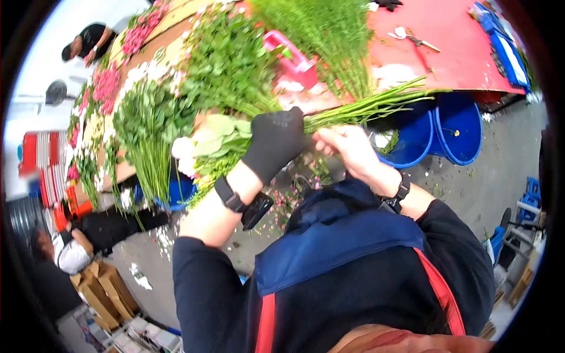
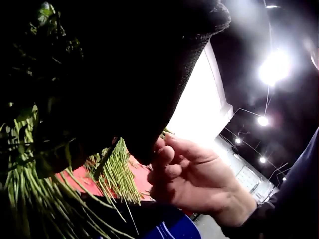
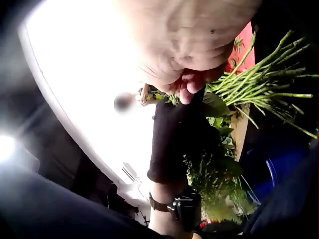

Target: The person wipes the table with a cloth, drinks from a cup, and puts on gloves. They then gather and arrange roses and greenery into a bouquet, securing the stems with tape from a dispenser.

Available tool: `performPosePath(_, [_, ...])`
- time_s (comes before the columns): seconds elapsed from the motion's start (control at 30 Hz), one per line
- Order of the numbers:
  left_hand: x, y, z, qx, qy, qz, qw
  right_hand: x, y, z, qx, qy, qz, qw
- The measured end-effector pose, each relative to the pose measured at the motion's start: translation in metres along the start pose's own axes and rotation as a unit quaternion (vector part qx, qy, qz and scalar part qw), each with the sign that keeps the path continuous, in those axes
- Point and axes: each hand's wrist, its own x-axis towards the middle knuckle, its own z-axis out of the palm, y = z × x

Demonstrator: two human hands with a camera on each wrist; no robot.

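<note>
My left hand [image 1: 276,141], in a black glove, grips a bunch of cut flowers round its stems. The long green stems [image 1: 371,107] stick out to the right of the glove. On its other side are broad green leaves [image 1: 222,141] and a white bloom [image 1: 184,154]. My bare right hand [image 1: 352,150] is close beside the glove below the stems, thumb and fingers drawn together. In the left wrist view a small green sprig [image 2: 166,133] shows at the tips of those fingers [image 2: 172,152]. The glove hides most of the gripped part.
Leafy flower bundles [image 1: 226,65] and feathery greens [image 1: 323,29] lie across the red table [image 1: 412,23]. A pink holder [image 1: 291,59] and cutting shears [image 1: 415,41] lie there too. Blue buckets [image 1: 459,132] stand below the edge. Two people are at the left.
</note>
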Motion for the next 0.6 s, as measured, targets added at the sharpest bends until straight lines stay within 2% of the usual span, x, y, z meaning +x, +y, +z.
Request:
performPosePath(0.07, [0.019, 0.009, 0.007, 0.028, 0.011, 0.012, 0.999, -0.015, -0.023, -0.022, 0.040, -0.032, -0.010, 0.999])
performPosePath(0.1, [0.028, 0.017, 0.009, 0.044, 0.014, 0.016, 0.999, -0.023, -0.038, -0.036, 0.047, -0.040, -0.050, 0.997])
performPosePath(0.13, [0.038, 0.027, 0.010, 0.061, 0.010, 0.024, 0.998, -0.021, -0.045, -0.061, -0.160, 0.003, -0.230, 0.960])
performPosePath(0.17, [0.048, 0.038, 0.010, 0.080, 0.007, 0.030, 0.996, -0.021, -0.052, -0.093, -0.358, 0.048, -0.387, 0.848])
performPosePath(0.2, [0.060, 0.048, 0.009, 0.088, 0.026, 0.067, 0.994, -0.028, -0.081, -0.120, -0.543, 0.065, -0.442, 0.711])
performPosePath(0.23, [0.074, 0.058, 0.011, 0.093, 0.089, 0.115, 0.985, -0.035, -0.101, -0.142, -0.631, 0.084, -0.423, 0.645])
performPosePath(0.3, [0.111, 0.083, 0.006, 0.068, 0.041, 0.149, 0.986, -0.034, -0.097, -0.202, -0.703, 0.099, -0.344, 0.614])
performPosePath(0.33, [0.136, 0.104, -0.006, 0.054, 0.034, 0.168, 0.984, -0.035, -0.095, -0.230, -0.701, 0.037, -0.209, 0.681])
performPosePath(0.37, [0.161, 0.118, -0.003, 0.064, 0.039, 0.181, 0.981, -0.030, -0.082, -0.257, -0.679, 0.076, -0.196, 0.703])
performPosePath(0.43, [0.213, 0.145, 0.002, 0.085, 0.048, 0.199, 0.975, -0.020, -0.071, -0.305, -0.631, 0.172, -0.276, 0.705])
performPosePath(0.47, [0.241, 0.161, 0.000, 0.079, 0.075, 0.219, 0.970, -0.018, -0.076, -0.325, -0.603, 0.217, -0.275, 0.717])
performPosePath(0.5, [0.267, 0.179, -0.004, 0.071, 0.178, 0.265, 0.945, -0.015, -0.082, -0.342, -0.573, 0.260, -0.274, 0.728])
performPosePath(0.57, [0.305, 0.217, -0.025, 0.047, 0.257, 0.284, 0.923, -0.007, -0.085, -0.382, -0.534, 0.353, -0.250, 0.727])
performPosePath(0.6, [0.318, 0.228, -0.023, 0.017, 0.265, 0.289, 0.920, 0.000, -0.082, -0.408, -0.530, 0.386, -0.232, 0.719])
